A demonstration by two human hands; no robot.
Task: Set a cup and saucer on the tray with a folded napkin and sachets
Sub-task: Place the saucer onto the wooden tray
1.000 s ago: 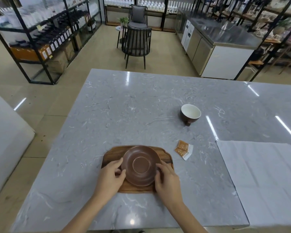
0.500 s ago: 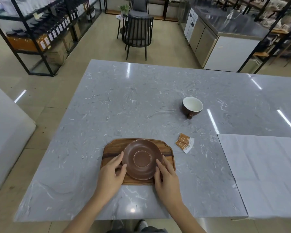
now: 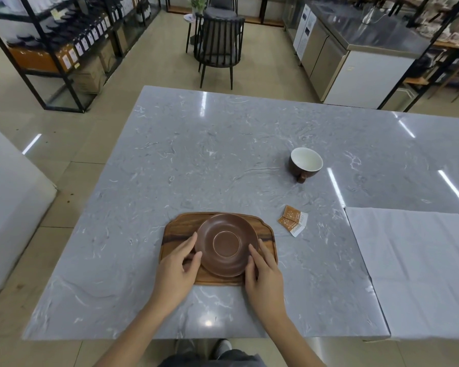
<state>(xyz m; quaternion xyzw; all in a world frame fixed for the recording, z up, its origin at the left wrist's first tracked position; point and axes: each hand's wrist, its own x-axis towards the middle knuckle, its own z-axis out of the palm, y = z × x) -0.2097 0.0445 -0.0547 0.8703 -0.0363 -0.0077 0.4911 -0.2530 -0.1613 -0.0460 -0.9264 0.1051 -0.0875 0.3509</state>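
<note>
**Inspector:** Position of the round brown ceramic saucer?

**Assistant:** It sits on the rectangular dark wooden tray, covering most of the tray's middle. The tray lies flat on the grey marbled tabletop, close to its near edge.

**Inspector:** Hands?

**Assistant:** The left hand is at the saucer's left rim, the right hand at its right rim. Fingers on both sides are spread and only lightly curled, their tips touching the saucer's edge; nothing is lifted or enclosed.

**Inspector:** Remaining items?

**Assistant:** Two small orange-and-white paper sachets lie overlapping just beyond the saucer's right, off the tray. The dark brown cup with white interior stands upright farther beyond the saucer, to its right, well apart. A large white unfolded napkin lies spread flat far to the saucer's right.
</note>
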